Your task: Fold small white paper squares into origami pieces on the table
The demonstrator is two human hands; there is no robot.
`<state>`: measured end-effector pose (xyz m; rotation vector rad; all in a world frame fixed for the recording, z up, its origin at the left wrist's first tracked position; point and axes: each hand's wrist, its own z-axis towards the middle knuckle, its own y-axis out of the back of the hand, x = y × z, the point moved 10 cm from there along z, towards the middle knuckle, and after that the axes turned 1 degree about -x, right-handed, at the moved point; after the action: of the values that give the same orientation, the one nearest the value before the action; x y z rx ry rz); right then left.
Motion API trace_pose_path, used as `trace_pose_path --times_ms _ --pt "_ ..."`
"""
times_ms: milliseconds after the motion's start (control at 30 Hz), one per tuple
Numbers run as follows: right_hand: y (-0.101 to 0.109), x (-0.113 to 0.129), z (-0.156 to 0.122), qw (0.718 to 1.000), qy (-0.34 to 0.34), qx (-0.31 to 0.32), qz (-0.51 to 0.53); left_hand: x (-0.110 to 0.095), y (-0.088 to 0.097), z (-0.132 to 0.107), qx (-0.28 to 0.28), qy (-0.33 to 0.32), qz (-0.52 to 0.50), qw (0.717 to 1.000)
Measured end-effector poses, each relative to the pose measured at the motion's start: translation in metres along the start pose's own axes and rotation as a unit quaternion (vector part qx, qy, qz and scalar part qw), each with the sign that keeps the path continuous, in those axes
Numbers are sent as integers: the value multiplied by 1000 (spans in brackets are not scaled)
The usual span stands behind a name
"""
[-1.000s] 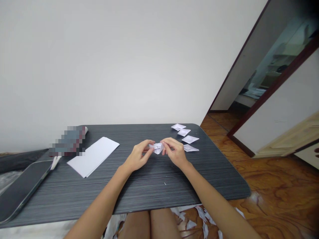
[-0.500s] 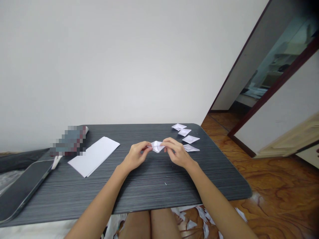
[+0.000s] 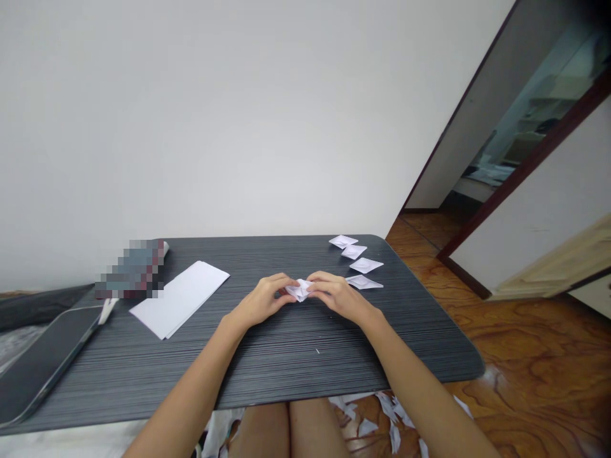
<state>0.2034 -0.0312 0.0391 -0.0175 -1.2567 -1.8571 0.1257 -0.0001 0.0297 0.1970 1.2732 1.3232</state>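
Note:
Between my two hands is a small folded white paper boat (image 3: 300,291), low over the middle of the dark table. My left hand (image 3: 268,296) pinches its left end between thumb and fingers. On the opposite end, the fingers of my right hand (image 3: 338,296) are closed on the paper. My fingers cover both tips of the boat. Several finished-looking paper boats (image 3: 366,265) lie in a row beyond my right hand, the nearest boat (image 3: 364,282) partly close behind its knuckles.
A stack of white paper sheets (image 3: 184,298) lies left on the dark table (image 3: 277,375). Beside it are a blurred-out item (image 3: 133,270) and a dark flat panel (image 3: 45,356). Paper scraps (image 3: 367,427) litter the floor below the front edge. A white wall (image 3: 267,127) stands behind.
Both hands have moved slightly closer together around the paper boat, and it sits a little lower. My fingers now cover more of its ends. The other boats have stayed put.

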Motion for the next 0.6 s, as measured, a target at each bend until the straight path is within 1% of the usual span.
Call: trace_pose_path --times_ms 133,267,367,467,600 --pt "7 0 0 1000 -6 -23 19 2 5 0 -18 3 6 1000" --pt "19 -4 2 994 -25 -79 74 0 19 0 -70 18 -26 997" --pt "25 -8 2 986 -37 -120 106 -1 25 0 -101 31 -57 993" --pt "26 -9 2 981 -40 -146 118 3 26 -1 -126 51 -83 987" --pt "22 -10 2 979 -46 -152 126 10 24 -2 -142 89 -107 980"
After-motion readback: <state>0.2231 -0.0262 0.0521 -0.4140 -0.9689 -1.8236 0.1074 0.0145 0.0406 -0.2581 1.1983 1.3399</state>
